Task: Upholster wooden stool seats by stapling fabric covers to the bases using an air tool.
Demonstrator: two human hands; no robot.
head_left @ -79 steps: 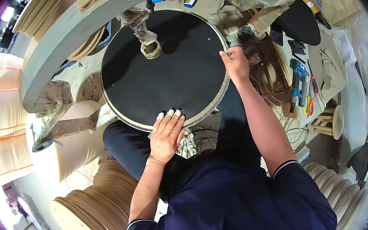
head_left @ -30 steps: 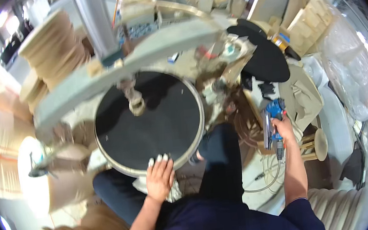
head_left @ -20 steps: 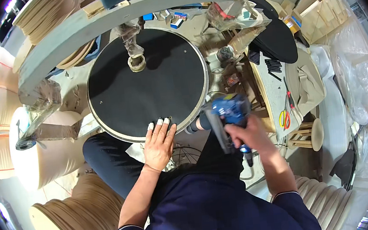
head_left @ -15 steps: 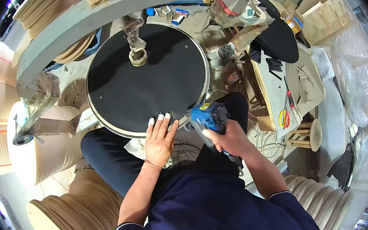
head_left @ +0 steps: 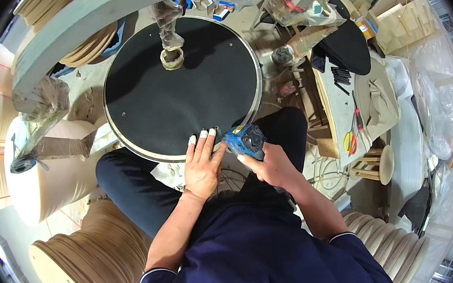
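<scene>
A large round board covered in black fabric (head_left: pixel 183 99), with a pale rim, lies in front of me above my knees. My left hand (head_left: pixel 201 172) presses flat on its near edge, fingers stretched out and white tape round several fingertips. Just to the right, my right hand (head_left: pixel 276 165) is wrapped round the handle of a blue staple gun (head_left: pixel 246 141). The gun's nose points left toward the board's edge, close beside my left fingertips. Whether the nose touches the fabric, I cannot tell. A plastic-wrapped post (head_left: pixel 170 34) ends in a ring over the board's far part.
At right, a bench holds scissors with yellow and red handles (head_left: pixel 351 142), a red-handled tool (head_left: pixel 359 120) and black strips (head_left: pixel 341 77). A curved grey beam (head_left: pixel 168 3) crosses the far side. Stacks of round wooden boards (head_left: pixel 92 260) stand at lower left; a wooden stool (head_left: pixel 386 165) stands right.
My right hand has brought the staple gun left and slightly up, closer to my left hand at the board's edge. My left hand stays on the fabric; the view has shifted slightly.
</scene>
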